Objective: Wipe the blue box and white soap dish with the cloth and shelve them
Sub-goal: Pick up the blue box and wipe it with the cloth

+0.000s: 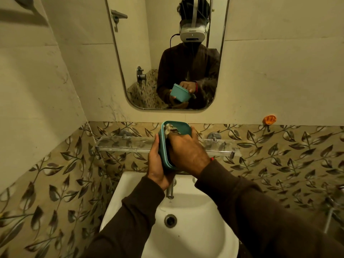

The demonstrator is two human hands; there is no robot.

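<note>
Here the left hand [155, 164] grips one blue box [170, 142] from its outer side, holding it on edge above the sink [186, 220], long axis pointing away toward the shelf [130, 144] just beyond. The right hand [186, 151] reaches into the box's open mouth, pressing one cloth [168, 128] inside, fingers curled round it. No soap dish shows.
</note>
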